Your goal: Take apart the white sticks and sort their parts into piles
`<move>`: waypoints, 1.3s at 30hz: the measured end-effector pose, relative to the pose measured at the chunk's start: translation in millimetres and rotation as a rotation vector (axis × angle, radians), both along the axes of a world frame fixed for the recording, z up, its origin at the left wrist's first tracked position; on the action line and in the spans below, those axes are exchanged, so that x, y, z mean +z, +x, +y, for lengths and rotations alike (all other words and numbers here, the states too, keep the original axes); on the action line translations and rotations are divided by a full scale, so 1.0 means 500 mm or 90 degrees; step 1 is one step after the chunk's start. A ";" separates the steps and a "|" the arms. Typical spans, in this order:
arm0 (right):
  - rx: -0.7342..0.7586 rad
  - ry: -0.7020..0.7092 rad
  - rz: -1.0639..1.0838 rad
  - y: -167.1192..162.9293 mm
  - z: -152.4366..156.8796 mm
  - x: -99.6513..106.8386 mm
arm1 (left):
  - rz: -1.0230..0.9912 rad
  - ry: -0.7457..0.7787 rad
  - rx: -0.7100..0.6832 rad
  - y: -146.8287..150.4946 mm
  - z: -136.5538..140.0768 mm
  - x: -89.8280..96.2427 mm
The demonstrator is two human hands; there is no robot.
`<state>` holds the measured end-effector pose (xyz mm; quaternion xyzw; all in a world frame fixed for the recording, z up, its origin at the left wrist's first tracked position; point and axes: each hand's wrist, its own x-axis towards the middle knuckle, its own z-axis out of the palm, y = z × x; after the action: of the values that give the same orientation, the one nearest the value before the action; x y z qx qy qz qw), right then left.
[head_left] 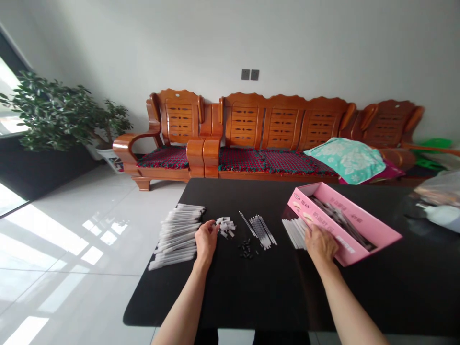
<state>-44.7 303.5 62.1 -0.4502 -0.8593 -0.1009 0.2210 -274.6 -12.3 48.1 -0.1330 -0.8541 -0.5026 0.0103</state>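
Observation:
My left hand (206, 240) is closed in a pinch at the left edge of a pile of small white pieces (225, 226); whatever is between its fingertips is too small to make out. Left of it lies a broad row of white tubes with dark ends (179, 235). My right hand (321, 244) has its fingers curled at the right ends of some white sticks (294, 233), against the pink box (345, 244); its fingertips are partly hidden. Between the hands lie thin grey rods (262, 231) and small black caps or plugs (246, 249).
The pink box holds several dark, long items (343, 220). All this is on a black table (266, 292). At the table's right are a clear plastic bag (440, 189) and a white object (443, 215). Behind stands a wooden sofa (283, 124) with a turquoise pillow (348, 158).

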 end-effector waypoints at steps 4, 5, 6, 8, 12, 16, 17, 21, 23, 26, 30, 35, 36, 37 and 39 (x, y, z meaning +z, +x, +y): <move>0.068 0.099 0.059 -0.008 -0.037 -0.009 | 0.024 -0.027 0.002 -0.014 0.010 -0.038; 0.091 0.099 0.089 -0.012 -0.059 -0.013 | 0.025 -0.027 0.001 -0.015 0.013 -0.043; 0.112 0.096 0.126 -0.017 -0.083 -0.018 | 0.024 -0.025 -0.001 -0.014 0.015 -0.046; 0.154 0.087 0.191 -0.027 -0.132 -0.030 | 0.031 -0.020 -0.007 -0.010 0.019 -0.044; 0.221 0.088 0.253 -0.040 -0.189 -0.056 | 0.093 -0.032 -0.020 0.006 0.014 -0.019; 0.227 0.074 0.249 -0.041 -0.191 -0.069 | 0.150 -0.040 -0.043 0.026 -0.017 0.012; 0.228 0.070 0.249 -0.040 -0.189 -0.070 | 0.161 -0.045 -0.049 0.030 -0.031 0.018; 0.235 0.068 0.247 -0.037 -0.186 -0.074 | 0.202 -0.125 -0.048 0.035 -0.101 0.033; 0.236 0.072 0.244 -0.037 -0.186 -0.076 | 0.209 -0.193 -0.035 0.033 -0.136 0.036; 0.233 0.088 0.241 -0.037 -0.186 -0.081 | 0.209 -0.269 -0.031 0.028 -0.173 0.035; 0.231 0.113 0.246 -0.038 -0.184 -0.082 | 0.213 -0.314 -0.049 0.022 -0.187 0.029; 0.228 0.107 0.247 -0.037 -0.187 -0.078 | 0.214 -0.351 -0.047 0.017 -0.185 0.024; 0.226 0.101 0.246 -0.037 -0.188 -0.078 | 0.216 -0.357 -0.048 0.017 -0.185 0.024; 0.223 0.096 0.246 -0.037 -0.188 -0.078 | 0.218 -0.363 -0.050 0.017 -0.185 0.024; 0.221 0.089 0.250 -0.037 -0.189 -0.078 | 0.225 -0.372 -0.057 0.017 -0.188 0.023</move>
<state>-63.1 209.2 23.2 -0.2905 -0.8551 -0.0311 0.4282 -266.1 -106.2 59.7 -0.2530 -0.9402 -0.2063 0.0973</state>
